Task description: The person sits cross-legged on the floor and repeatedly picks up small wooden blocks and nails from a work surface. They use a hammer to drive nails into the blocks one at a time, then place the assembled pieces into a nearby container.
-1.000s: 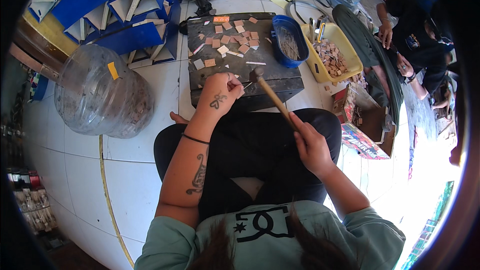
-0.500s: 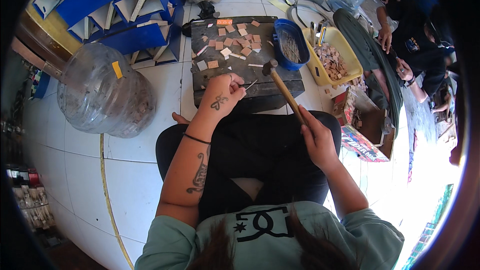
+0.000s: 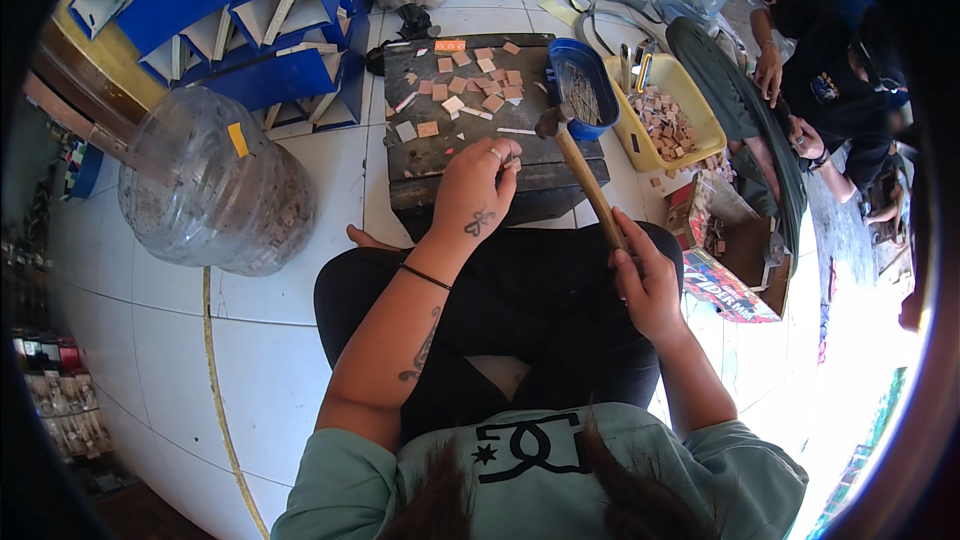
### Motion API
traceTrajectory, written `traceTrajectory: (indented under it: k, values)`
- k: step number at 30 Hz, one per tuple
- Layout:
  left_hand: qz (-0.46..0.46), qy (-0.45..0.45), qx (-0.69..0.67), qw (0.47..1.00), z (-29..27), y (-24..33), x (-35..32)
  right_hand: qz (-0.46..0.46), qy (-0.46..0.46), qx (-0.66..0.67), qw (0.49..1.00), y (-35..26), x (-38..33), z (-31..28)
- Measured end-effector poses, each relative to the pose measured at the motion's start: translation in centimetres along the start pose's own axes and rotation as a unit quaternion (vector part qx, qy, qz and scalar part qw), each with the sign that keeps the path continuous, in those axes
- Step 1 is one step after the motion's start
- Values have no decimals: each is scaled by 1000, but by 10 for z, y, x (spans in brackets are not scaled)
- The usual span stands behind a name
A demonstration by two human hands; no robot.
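Observation:
My left hand (image 3: 478, 190) rests on the near part of a dark block (image 3: 440, 155), fingers pinched around a small piece near its front edge. Several small tan and orange squares (image 3: 470, 85) lie scattered over the block's top. My right hand (image 3: 645, 285) grips the wooden handle of a hammer (image 3: 585, 180), whose head is raised above the block's right side, next to a blue tub (image 3: 585, 90). I sit cross-legged on the tiled floor, the block right in front of my knees.
A large clear water jug (image 3: 215, 185) lies at my left. Blue and white folded boxes (image 3: 230, 20) are stacked behind it. A yellow tray (image 3: 700, 120) holds small pieces at the right. Another person (image 3: 810, 70) sits at the far right beside a tyre (image 3: 745, 110).
The hammer head has lifted up and away from the block toward the blue tub. My left hand has stayed on the block's near part.

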State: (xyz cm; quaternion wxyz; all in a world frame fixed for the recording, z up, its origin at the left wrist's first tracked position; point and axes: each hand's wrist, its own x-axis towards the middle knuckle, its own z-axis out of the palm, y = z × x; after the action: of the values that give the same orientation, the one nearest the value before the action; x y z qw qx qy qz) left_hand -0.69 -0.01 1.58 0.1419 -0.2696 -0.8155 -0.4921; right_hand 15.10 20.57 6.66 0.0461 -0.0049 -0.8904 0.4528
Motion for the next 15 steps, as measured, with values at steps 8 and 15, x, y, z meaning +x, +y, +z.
traceTrajectory:
  k: [8, 15]
  values:
    - [75, 41, 107, 991, 9, 0, 2, 27, -6, 0, 1000, -17, -1, -7]
    - [105, 72, 136, 983, 16, -1, 0, -92, 7, -70, 993, -44, -5, -17]
